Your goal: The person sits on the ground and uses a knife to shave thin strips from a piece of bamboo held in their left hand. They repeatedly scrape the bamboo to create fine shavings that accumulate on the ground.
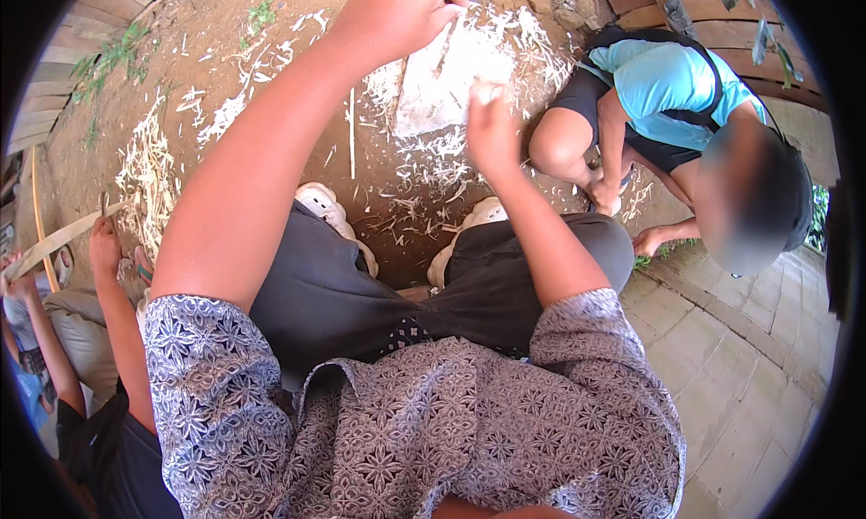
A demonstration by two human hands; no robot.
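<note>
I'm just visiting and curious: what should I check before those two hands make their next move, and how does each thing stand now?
1. Left hand fully in view: not ok, it meets the picture's top edge.
2. Right hand apart from the left: ok, a gap shows.
3. What the fingers hold: cannot tell, glare washes it out.
4. White shoes clear of the pale slab: ok.
5. Ground free of pale shavings: not ok, they lie scattered around.
6. Co-worker in turquoise not touching either hand: ok.
</note>
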